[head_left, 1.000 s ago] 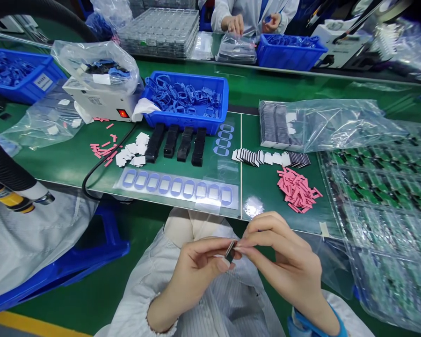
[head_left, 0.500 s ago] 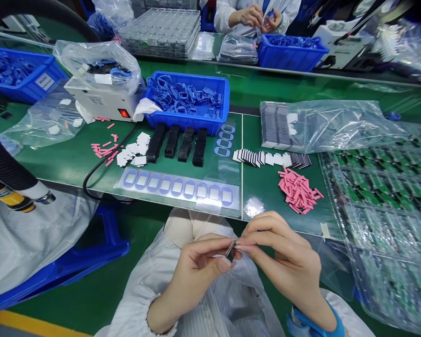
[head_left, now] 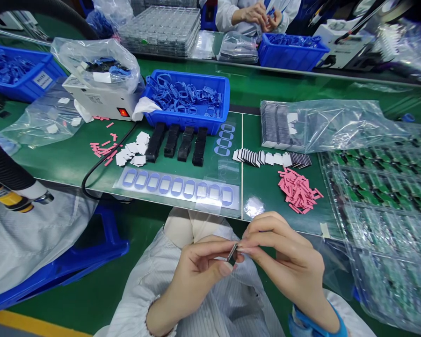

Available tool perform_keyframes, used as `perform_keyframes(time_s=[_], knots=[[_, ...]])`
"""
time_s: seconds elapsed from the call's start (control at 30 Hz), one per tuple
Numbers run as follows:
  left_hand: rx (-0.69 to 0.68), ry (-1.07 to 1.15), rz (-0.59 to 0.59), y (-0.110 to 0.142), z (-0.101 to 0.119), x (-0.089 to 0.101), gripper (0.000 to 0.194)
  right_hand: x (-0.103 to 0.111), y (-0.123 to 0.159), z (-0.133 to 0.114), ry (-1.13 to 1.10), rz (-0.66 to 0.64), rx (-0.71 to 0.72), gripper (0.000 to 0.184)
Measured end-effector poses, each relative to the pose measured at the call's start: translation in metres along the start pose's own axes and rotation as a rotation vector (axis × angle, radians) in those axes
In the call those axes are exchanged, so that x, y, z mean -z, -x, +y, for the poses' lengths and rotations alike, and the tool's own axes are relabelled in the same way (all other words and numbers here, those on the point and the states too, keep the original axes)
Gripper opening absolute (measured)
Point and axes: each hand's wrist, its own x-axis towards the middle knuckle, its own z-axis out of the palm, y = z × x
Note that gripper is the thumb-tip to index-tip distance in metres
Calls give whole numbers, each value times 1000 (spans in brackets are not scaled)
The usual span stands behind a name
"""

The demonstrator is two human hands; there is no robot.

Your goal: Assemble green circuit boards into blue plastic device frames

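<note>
Over my lap, below the table edge, both hands meet on one small thin dark plate. My left hand pinches it from the left between thumb and fingers. My right hand has its fingertips closed on the plate's top right edge. On the green table beyond lie a row of similar dark and white plates, a heap of pink strips and a clear sheet of blue oval frames.
A blue bin of blue frames stands mid-table with black blocks before it. A white box with a cable sits left. Clear trays of green parts fill the right. A bag of plates lies behind. Another person's hands work across the table.
My hands have barely shifted; the plate sits slightly lower between my fingers. The other person's hands across the table have come together.
</note>
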Motion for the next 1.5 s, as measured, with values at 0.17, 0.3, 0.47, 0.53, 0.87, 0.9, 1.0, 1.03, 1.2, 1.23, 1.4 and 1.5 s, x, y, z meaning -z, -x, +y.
perform_keyframes(time_s=[0.17, 0.3, 0.47, 0.53, 0.87, 0.9, 1.0, 1.03, 1.2, 1.23, 1.4, 1.5], knots=[[-46, -126, 9, -1, 4, 2, 23, -1, -1, 3, -2, -45, -30, 16], [-42, -131, 62, -1, 0, 0, 23, -6, 3, 2, 103, -74, -26, 13], [0, -16, 201, -8, -8, -4, 22, -8, 17, -6, 272, -41, 81, 16], [25, 31, 296, -12, -9, -2, 22, -2, 21, -1, 294, 17, 54, 14], [68, -44, 390, -15, 0, 2, 24, 6, 23, 89, 733, 255, -183, 8], [37, -93, 360, -16, 2, 3, 23, 4, 25, 90, 744, 239, -146, 6], [-130, -291, 290, -20, 10, 5, 19, 1, 30, 84, 740, 145, -31, 13], [-195, -371, 279, -22, 13, 5, 20, 2, 31, 80, 728, 128, -3, 14], [-427, -704, 249, -27, 30, 5, 53, 7, 18, 47, 376, 151, -38, 18], [-455, -749, 236, -27, 32, 5, 59, 8, 14, 40, 290, 128, -59, 20], [-463, -719, 175, -28, 37, 3, 70, 6, -10, 20, 45, -49, -52, 38], [-212, -408, 103, -28, 36, 3, 60, 6, -18, 21, -70, -137, -20, 46]])
